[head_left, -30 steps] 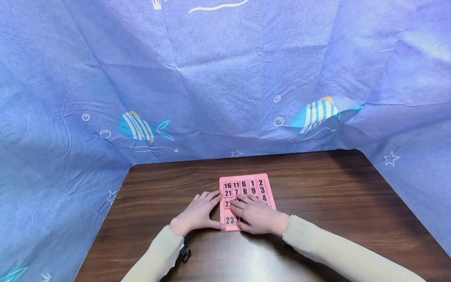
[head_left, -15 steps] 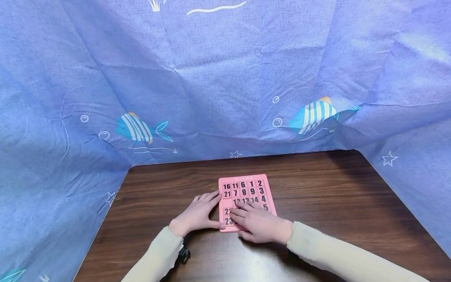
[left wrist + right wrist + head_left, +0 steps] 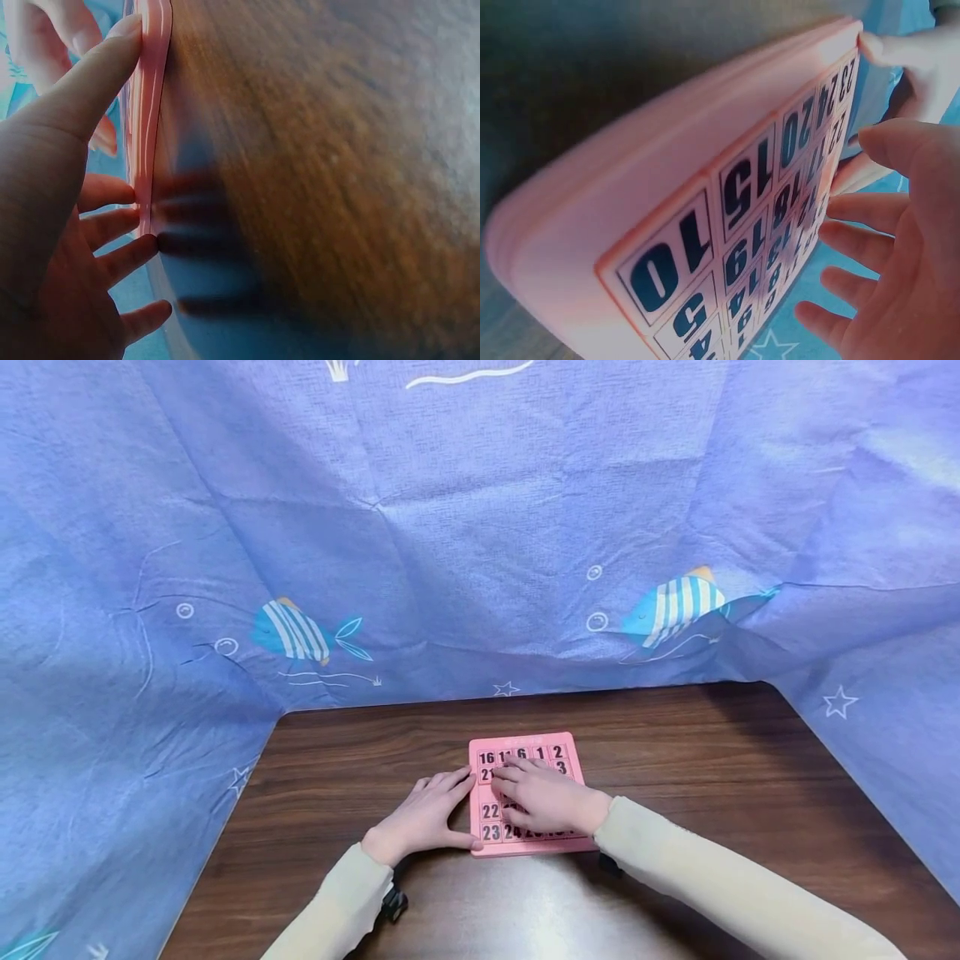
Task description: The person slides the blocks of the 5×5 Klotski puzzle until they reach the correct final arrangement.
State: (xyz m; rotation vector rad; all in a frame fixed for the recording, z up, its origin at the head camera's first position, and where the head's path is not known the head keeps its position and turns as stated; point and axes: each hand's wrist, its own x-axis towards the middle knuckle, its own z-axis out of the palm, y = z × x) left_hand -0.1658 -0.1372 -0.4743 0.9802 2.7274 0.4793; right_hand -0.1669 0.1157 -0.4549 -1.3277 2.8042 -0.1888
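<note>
A pink sliding number puzzle [image 3: 517, 741] with black-numbered tiles lies flat on the table. My left hand [image 3: 423, 817] touches its left side, the thumb at the near-left corner and the extended fingertips farther up the edge. In the left wrist view, the thumb and fingertips meet the puzzle's pink side wall [image 3: 152, 97]. My right hand [image 3: 551, 797] is spread over the middle tiles, its fingertips near tile 21 [image 3: 487, 775]; contact is unclear. A pink gap shows in the left column between tiles 21 and 22 [image 3: 491, 811]. Several middle tiles are hidden under the right hand.
The puzzle rests on a dark wood-grain table [image 3: 697, 760]. A blue cloth [image 3: 465, 543] with striped fish hangs behind it and along both sides. A small black object [image 3: 394, 905] shows beneath the left wrist.
Tile 22 has slid one place toward the near side, leaving the gap above it. My right hand dipped nearer, then moved forward to the upper rows. The left hand stays put.
</note>
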